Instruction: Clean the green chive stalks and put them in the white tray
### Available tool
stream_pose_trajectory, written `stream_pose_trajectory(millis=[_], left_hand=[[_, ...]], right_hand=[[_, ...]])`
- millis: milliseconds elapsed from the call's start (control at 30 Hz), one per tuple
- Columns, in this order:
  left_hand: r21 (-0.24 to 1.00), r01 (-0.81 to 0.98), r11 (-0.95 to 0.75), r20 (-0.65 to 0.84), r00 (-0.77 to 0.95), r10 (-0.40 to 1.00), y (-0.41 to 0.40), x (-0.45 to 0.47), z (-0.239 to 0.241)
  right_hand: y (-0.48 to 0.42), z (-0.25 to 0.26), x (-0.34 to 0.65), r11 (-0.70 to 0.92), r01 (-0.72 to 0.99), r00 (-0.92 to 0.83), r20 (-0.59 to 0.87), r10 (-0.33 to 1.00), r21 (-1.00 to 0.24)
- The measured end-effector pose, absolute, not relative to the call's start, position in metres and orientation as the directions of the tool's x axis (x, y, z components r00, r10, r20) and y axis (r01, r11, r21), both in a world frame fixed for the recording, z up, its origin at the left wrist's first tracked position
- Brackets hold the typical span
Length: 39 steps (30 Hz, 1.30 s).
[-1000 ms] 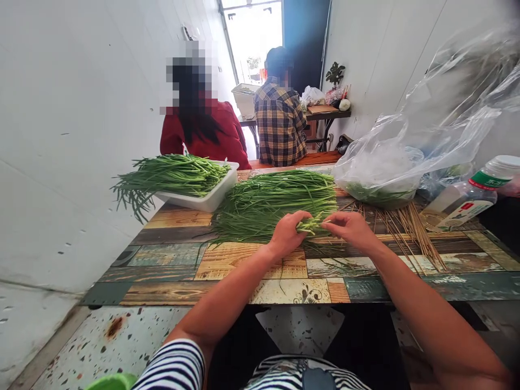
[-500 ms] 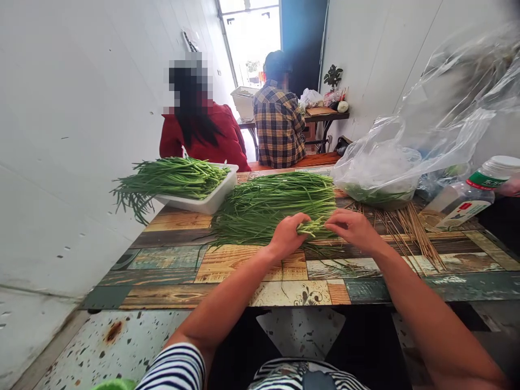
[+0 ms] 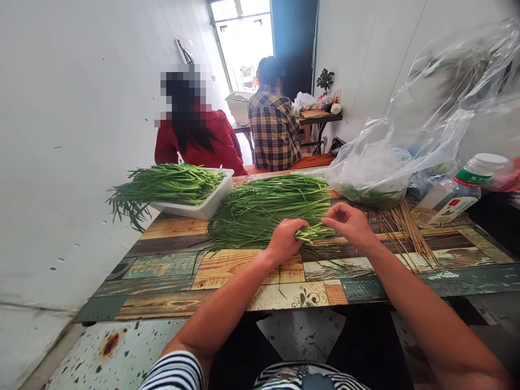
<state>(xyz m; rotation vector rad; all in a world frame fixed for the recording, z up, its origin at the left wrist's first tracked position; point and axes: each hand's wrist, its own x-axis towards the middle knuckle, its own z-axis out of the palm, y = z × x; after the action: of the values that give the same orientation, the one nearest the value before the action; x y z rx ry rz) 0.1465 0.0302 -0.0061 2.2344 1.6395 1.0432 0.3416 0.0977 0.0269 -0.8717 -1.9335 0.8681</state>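
Observation:
My left hand (image 3: 284, 239) is closed round the cut ends of a small bunch of green chive stalks (image 3: 314, 233) just above the patterned table (image 3: 170, 265). My right hand (image 3: 351, 223) pinches the same bunch from the right, its fingers curled over the stalks. Behind both hands lies a large loose pile of chives (image 3: 268, 206). Several bamboo skewers (image 3: 406, 227) lie fanned out to the right of my right hand.
A white tray (image 3: 203, 203) heaped with chives stands at the back left. A clear plastic bag (image 3: 377, 168) with greens and a lying plastic bottle (image 3: 459, 192) are at the right. Two people sit with their backs turned beyond the table, one in red (image 3: 195, 141), one in plaid (image 3: 274, 130).
The hands stay on the small bunch; my right hand's fingers have lifted and curled higher over the stalks. The view has shifted slightly.

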Motion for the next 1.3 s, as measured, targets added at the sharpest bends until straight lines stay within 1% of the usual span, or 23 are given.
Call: stream_pose_trajectory(millis=[100, 167, 233, 267, 333, 367, 400, 433, 500, 600, 667, 733, 833, 867, 900, 933, 1033, 1100, 1133, 1200, 1300], left_hand=[[0.515, 0.768, -0.379, 0.429, 0.152, 0.890, 0.030, 0.146, -0.007], [0.516, 0.763, -0.389, 0.432, 0.160, 0.888, 0.030, 0.146, -0.006], [0.527, 0.755, -0.392, 0.435, 0.157, 0.887, 0.029, 0.145, -0.004], [0.537, 0.750, -0.387, 0.435, 0.147, 0.888, 0.029, 0.145, -0.004], [0.566, 0.737, -0.369, 0.428, 0.120, 0.896, 0.029, 0.145, -0.003], [0.582, 0.729, -0.360, 0.422, 0.108, 0.900, 0.029, 0.144, -0.003], [0.599, 0.718, -0.354, 0.414, 0.101, 0.904, 0.030, 0.144, -0.003], [0.615, 0.707, -0.349, 0.406, 0.096, 0.909, 0.030, 0.144, -0.004], [0.643, 0.688, -0.336, 0.386, 0.088, 0.918, 0.031, 0.144, -0.004], [0.666, 0.674, -0.321, 0.363, 0.083, 0.928, 0.031, 0.144, -0.004], [0.668, 0.671, -0.321, 0.360, 0.086, 0.929, 0.031, 0.144, -0.003], [0.668, 0.669, -0.325, 0.361, 0.091, 0.928, 0.030, 0.143, -0.002], [0.664, 0.667, -0.337, 0.366, 0.103, 0.925, 0.032, 0.142, -0.004], [0.661, 0.668, -0.341, 0.366, 0.109, 0.924, 0.032, 0.142, -0.006], [0.657, 0.671, -0.343, 0.365, 0.115, 0.924, 0.033, 0.142, -0.007], [0.651, 0.676, -0.345, 0.365, 0.120, 0.923, 0.034, 0.142, -0.009], [0.629, 0.696, -0.347, 0.362, 0.133, 0.922, 0.037, 0.143, -0.016], [0.617, 0.702, -0.356, 0.364, 0.147, 0.920, 0.039, 0.143, -0.019], [0.614, 0.701, -0.362, 0.365, 0.153, 0.918, 0.039, 0.142, -0.019], [0.617, 0.696, -0.368, 0.372, 0.154, 0.915, 0.040, 0.142, -0.019], [0.631, 0.681, -0.371, 0.385, 0.140, 0.912, 0.039, 0.142, -0.015]], right_hand=[[0.091, 0.028, 0.338, 0.638, 0.220, -0.572, 0.432, 0.697, -0.738], [0.090, 0.025, 0.336, 0.682, 0.233, -0.620, 0.434, 0.653, -0.693], [0.094, 0.021, 0.337, 0.657, 0.251, -0.578, 0.435, 0.691, -0.711], [0.097, 0.019, 0.339, 0.614, 0.265, -0.513, 0.430, 0.743, -0.744], [0.103, 0.019, 0.343, 0.489, 0.276, -0.319, 0.401, 0.859, -0.828], [0.105, 0.021, 0.344, 0.427, 0.270, -0.228, 0.373, 0.899, -0.863], [0.105, 0.024, 0.345, 0.377, 0.262, -0.175, 0.340, 0.924, -0.888], [0.104, 0.027, 0.345, 0.347, 0.258, -0.174, 0.309, 0.935, -0.902], [0.098, 0.034, 0.341, 0.349, 0.261, -0.296, 0.270, 0.916, -0.900], [0.088, 0.036, 0.332, 0.457, 0.266, -0.525, 0.270, 0.807, -0.849], [0.088, 0.030, 0.329, 0.504, 0.259, -0.568, 0.292, 0.770, -0.824], [0.094, 0.023, 0.330, 0.476, 0.238, -0.494, 0.316, 0.810, -0.847], [0.103, 0.019, 0.337, 0.378, 0.187, -0.275, 0.322, 0.906, -0.906], [0.104, 0.019, 0.338, 0.357, 0.191, -0.243, 0.309, 0.920, -0.914], [0.104, 0.020, 0.339, 0.351, 0.207, -0.251, 0.297, 0.921, -0.913], [0.103, 0.021, 0.340, 0.362, 0.232, -0.295, 0.290, 0.911, -0.903], [0.100, 0.017, 0.338, 0.488, 0.298, -0.490, 0.307, 0.816, -0.820], [0.102, 0.009, 0.338, 0.564, 0.311, -0.549, 0.340, 0.764, -0.765], [0.103, 0.005, 0.339, 0.571, 0.316, -0.553, 0.342, 0.760, -0.758], [0.108, 0.001, 0.343, 0.532, 0.320, -0.517, 0.326, 0.791, -0.784], [0.112, 0.008, 0.349, 0.402, 0.297, -0.364, 0.286, 0.886, -0.866]])
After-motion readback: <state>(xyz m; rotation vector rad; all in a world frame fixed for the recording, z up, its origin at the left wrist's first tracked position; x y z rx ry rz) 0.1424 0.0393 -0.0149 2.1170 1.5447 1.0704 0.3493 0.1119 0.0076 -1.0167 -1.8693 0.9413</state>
